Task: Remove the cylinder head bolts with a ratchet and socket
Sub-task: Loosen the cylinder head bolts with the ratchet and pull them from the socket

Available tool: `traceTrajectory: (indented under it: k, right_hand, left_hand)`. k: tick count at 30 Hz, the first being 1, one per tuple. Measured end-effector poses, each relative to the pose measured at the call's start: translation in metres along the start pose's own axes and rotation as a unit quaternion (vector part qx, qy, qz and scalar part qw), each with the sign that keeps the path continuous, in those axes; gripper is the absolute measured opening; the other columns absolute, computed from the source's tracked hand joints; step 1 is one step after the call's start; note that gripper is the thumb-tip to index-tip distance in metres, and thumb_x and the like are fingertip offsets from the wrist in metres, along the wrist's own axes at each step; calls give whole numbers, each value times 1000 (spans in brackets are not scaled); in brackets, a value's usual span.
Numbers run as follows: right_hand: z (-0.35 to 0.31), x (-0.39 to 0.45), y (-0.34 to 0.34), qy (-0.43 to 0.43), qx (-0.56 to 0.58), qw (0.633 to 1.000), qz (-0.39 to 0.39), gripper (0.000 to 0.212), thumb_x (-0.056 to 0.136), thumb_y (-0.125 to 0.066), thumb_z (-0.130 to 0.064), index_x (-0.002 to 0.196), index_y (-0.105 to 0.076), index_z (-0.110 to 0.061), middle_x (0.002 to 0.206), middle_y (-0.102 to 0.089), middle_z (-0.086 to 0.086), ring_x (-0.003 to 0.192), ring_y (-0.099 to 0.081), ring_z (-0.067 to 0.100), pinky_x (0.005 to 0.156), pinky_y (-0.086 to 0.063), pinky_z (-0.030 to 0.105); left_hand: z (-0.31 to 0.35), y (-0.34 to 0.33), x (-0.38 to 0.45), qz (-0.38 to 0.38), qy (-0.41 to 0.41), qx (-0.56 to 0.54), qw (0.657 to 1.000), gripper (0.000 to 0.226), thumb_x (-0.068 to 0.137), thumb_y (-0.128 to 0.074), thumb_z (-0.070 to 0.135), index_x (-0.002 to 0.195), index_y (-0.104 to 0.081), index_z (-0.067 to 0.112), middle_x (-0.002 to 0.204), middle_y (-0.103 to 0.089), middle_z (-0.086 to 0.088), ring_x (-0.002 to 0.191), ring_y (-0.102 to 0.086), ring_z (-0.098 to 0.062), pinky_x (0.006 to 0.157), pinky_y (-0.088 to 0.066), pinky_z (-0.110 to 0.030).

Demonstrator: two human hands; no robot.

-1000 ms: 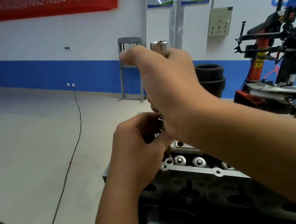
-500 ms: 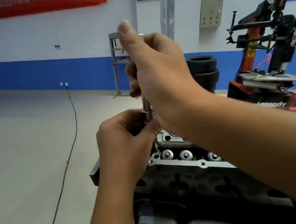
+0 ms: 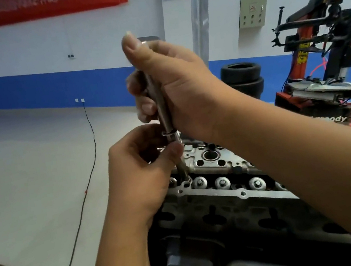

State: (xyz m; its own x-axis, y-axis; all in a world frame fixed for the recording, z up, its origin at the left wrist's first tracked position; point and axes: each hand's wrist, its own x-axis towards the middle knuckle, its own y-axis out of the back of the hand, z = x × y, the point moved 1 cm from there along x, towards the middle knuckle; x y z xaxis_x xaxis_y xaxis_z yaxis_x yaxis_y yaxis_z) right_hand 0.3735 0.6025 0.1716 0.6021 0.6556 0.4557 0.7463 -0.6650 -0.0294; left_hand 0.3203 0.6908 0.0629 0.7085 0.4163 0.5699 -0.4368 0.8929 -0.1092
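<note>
Taking the cylinder head (image 3: 217, 197) as the landmark: at its near-left corner, the left hand (image 3: 139, 173) pinches the lower part of a long socket extension (image 3: 166, 120), thumb and fingers curled round the thin shaft just above a bolt hole (image 3: 186, 184) in the head's left end. The tip stands in or at that hole; whether it has seated on a bolt head down there cannot be told. Above the head, the right hand (image 3: 169, 83) is wrapped round the thicker upper shaft, thumb raised along it. The tool tilts slightly.

Judged from this, the main risk is a half-seated socket: turning at a tilt could round the bolt head or make the tool slip, driving knuckles into the casting. The joint between the shaft sections could also pull apart on lifting.

Further right along the head sits a row of valve spring retainers (image 3: 222, 182). Beyond the head stand stacked tyres (image 3: 242, 81) and a tyre changer (image 3: 323, 58).
</note>
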Motion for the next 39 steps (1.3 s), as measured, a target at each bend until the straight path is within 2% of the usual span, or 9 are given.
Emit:
traceTrajectory:
  k: [4,11,16,18,21,24,28,32,39]
  right_hand:
    - [2,0,5,25,8,1000,12,30,107,-54,-32,96,-57,-5,78,-61,8,50,-49,20,56,-43,32]
    - [0,12,20,-84,56,976,-195,47,102,-33,-50,105,-61,-13,82,-68,1,58,-61,18,70,-43,37]
    - [22,5,38,-48,124,981,-142,34,84,-68,-44,97,-57,-14,78,-71,-1,61,-65,14,75,-50,38]
    - [27,5,45,-36,136,982,-124,29,78,-68,-36,92,-55,-13,78,-71,0,62,-65,13,73,-54,38]
    - [29,5,48,-31,115,988,-100,27,86,-71,-35,89,-57,-12,78,-71,1,63,-66,14,72,-53,37]
    - [29,2,44,-25,85,989,-118,26,83,-64,-37,91,-58,-13,79,-69,0,61,-65,14,71,-41,36]
    - [29,-1,33,-37,112,979,-165,30,101,-50,-37,93,-61,-11,75,-64,1,57,-60,14,66,-46,30]
    - [28,-4,32,-70,167,965,-189,38,103,-38,-34,93,-64,-8,71,-62,1,56,-59,15,63,-52,25]
    - [26,-12,37,-38,138,987,-69,27,90,-56,-45,92,-50,-19,70,-66,-2,51,-58,12,74,-57,32]
  left_hand:
    - [2,1,1,-79,26,-13,996,7,93,-76,29,98,-80,26,96,-81,3,78,-72,-9,64,-57,-22]
    - [-1,0,-1,-32,-6,-10,999,27,93,-71,-4,93,-78,23,89,-82,-1,85,-80,-23,76,-65,-36]
    - [-4,-9,-1,30,-36,1,999,22,77,-90,18,90,-77,31,86,-81,9,81,-79,-11,78,-64,-28]
    - [-5,-9,0,47,-32,20,998,20,72,-90,35,87,-78,35,85,-80,11,79,-77,-8,74,-63,-24]
    - [-4,-7,3,-56,-4,43,998,12,88,-75,40,99,-77,43,95,-80,9,91,-77,-13,87,-64,-36]
    - [-3,-3,3,-100,3,13,995,20,97,-61,25,106,-79,30,103,-81,2,101,-76,-25,95,-62,-40]
    - [-3,1,2,-64,-8,-20,998,24,90,-74,-4,96,-76,19,89,-81,-1,85,-79,-21,79,-64,-34]
    - [-3,-2,-1,-8,-31,8,999,19,70,-85,20,86,-77,25,84,-80,1,80,-78,-16,76,-65,-34]
    - [0,-15,-3,-26,-35,122,992,17,86,-70,41,102,-73,34,90,-77,16,84,-73,-8,80,-61,-42]
